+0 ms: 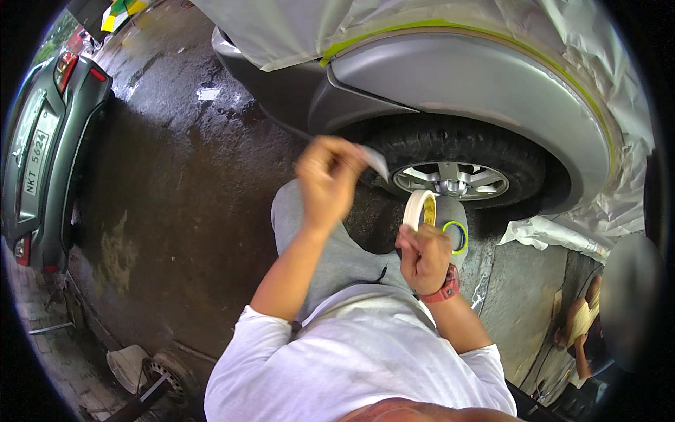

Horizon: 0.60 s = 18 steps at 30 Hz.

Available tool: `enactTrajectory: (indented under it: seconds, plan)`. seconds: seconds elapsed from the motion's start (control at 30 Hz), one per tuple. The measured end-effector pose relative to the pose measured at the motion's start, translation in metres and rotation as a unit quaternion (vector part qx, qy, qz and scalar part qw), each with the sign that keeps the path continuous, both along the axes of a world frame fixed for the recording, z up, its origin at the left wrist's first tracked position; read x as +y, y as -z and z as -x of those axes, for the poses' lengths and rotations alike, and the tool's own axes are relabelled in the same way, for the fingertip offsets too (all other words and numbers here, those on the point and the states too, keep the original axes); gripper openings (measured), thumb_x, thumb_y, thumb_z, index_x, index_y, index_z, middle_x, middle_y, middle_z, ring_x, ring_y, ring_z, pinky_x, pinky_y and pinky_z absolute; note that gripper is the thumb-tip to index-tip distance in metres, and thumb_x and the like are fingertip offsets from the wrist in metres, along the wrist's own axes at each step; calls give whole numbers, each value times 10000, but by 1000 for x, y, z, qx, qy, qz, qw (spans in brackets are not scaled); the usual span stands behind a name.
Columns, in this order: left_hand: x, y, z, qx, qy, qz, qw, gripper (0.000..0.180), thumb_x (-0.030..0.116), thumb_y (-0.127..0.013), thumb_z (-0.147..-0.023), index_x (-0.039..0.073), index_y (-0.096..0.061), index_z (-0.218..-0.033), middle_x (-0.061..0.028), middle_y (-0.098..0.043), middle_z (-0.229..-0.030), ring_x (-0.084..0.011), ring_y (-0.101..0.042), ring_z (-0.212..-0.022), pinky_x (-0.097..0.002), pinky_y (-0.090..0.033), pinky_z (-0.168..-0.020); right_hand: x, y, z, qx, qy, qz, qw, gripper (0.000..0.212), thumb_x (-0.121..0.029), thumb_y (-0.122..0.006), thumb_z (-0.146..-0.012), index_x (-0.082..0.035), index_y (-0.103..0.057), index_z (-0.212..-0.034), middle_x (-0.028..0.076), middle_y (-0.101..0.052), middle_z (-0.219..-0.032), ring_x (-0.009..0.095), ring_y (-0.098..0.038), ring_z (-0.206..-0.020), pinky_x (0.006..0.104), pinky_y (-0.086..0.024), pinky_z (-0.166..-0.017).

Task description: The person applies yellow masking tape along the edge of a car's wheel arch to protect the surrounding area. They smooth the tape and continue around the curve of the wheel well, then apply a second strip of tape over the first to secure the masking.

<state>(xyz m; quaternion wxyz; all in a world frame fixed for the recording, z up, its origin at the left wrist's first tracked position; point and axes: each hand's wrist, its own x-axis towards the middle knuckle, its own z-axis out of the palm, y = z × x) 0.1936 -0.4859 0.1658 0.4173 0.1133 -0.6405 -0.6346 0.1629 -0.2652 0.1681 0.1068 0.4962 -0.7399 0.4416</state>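
My left hand (327, 183), slightly smeared by motion, is raised in front of the wheel's left side. Its fingers are pinched on a short pale strip of tape (377, 163). A roll of cream masking tape (412, 211) stands up from my right hand (426, 257), whose fingers close on the roll's lower edge. The strip and the roll are apart. Beside that hand, a thin yellow-green tape roll (460, 239) rests against my right knee. Just beyond both hands is the car's wheel (450, 176), under a silver fender (478, 77).
Yellow-green tape (450, 23) edges the fender's top, with white sheeting (295, 28) over the body. More sheeting (541, 232) hangs low at right. A dark grey car (63, 155) stands far left on wet floor. A bucket (128, 367) is lower left; another person (582, 320) is at right.
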Motion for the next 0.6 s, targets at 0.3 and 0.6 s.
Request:
enactTrajectory:
  seconds: [0.3,0.6]
  plan:
    - [-82,-27,76,125,-144,-251,949,262,240,-905,-885,89,-728,-1004,-23,-755,-966,-68,-660,-790,-213,-396,-640,24,24,-23,-185,111,6,976,62,-5,-634,-1023,-5,-648,-1084,89,-662,-702,208,-663,-593,336,-493,-545]
    - [-79,-29,103,189,-173,-240,936,201,90,-889,-890,38,-705,-955,-38,-736,-907,-74,-644,-795,-220,-465,-676,41,37,-17,-240,156,31,958,120,-98,-532,-1116,-5,-608,-1109,29,-593,-660,90,-561,-577,249,-423,-558]
